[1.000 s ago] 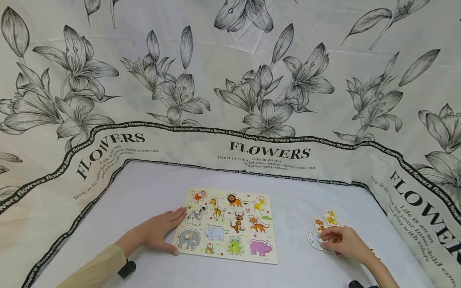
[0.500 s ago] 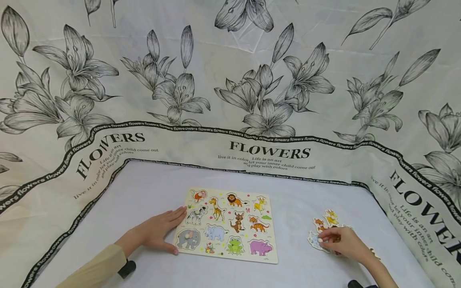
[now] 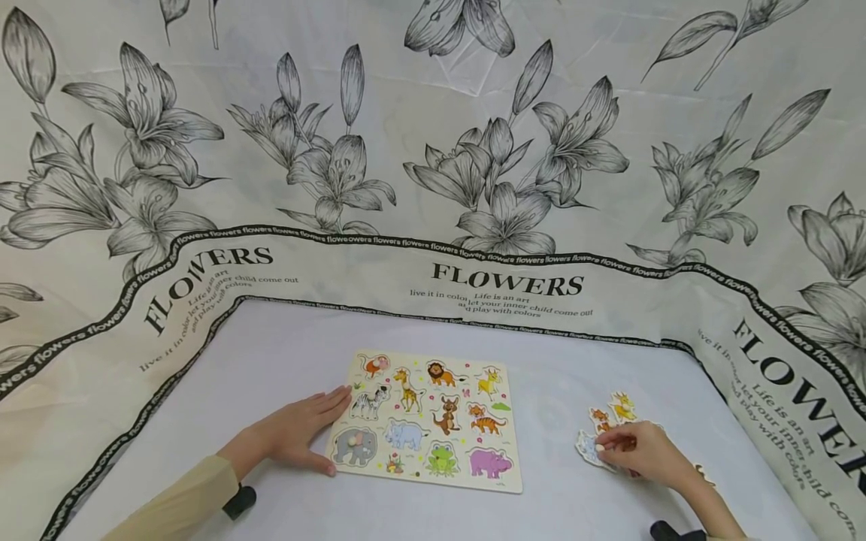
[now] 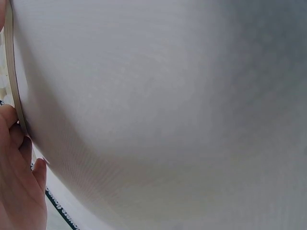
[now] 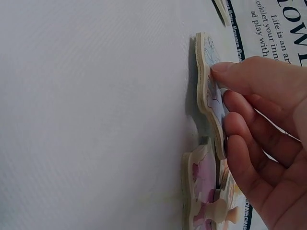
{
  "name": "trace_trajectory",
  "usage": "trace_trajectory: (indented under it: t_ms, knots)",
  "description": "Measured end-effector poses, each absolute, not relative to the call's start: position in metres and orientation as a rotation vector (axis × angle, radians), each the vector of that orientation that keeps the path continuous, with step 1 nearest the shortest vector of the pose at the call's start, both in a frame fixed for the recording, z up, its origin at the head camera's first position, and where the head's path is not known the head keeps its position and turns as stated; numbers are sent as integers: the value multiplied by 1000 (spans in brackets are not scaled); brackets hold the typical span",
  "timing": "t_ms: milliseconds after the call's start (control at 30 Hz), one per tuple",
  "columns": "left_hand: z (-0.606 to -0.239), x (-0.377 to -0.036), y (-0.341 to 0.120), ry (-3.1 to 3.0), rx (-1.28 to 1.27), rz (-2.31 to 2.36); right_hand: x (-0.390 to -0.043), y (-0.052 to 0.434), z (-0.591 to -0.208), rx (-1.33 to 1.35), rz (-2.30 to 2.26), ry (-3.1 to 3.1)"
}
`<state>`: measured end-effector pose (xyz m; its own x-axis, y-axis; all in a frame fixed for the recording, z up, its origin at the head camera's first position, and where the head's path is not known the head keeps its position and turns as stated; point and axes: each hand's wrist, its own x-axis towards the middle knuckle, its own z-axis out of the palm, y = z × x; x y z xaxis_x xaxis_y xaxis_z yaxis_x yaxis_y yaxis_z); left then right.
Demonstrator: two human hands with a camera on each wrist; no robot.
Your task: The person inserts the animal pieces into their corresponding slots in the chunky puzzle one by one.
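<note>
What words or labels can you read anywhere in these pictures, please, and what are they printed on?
"FLOWERS": large capitals on the floral backdrop cloth, repeated left and right.
"live it in color, let your inner child come out and play with colors": small print beneath it.
"flowers flowers": repeated along the black border band.
Puzzle board: no readable text.

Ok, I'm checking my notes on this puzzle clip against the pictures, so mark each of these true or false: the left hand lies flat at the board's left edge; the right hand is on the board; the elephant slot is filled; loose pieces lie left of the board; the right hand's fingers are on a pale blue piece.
1. The left hand lies flat at the left edge of the puzzle board. True.
2. The right hand is on the board. False: it is over the loose pieces, to the right of the board.
3. The grey elephant sits in its slot. True.
4. Loose pieces lie left of the board. False: they lie to its right.
5. The right hand's fingers touch a pale blue piece. True.
</note>
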<state>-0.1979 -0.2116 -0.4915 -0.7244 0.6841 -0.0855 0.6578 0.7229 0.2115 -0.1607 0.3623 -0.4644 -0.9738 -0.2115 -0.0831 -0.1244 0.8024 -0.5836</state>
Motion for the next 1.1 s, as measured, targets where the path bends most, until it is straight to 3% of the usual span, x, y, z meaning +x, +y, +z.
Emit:
trace_trajectory:
  t_ms: [1100]
  knots:
    - [-489, -198, -211, 2771, 1092, 242, -178, 305, -454, -435, -910, 2860]
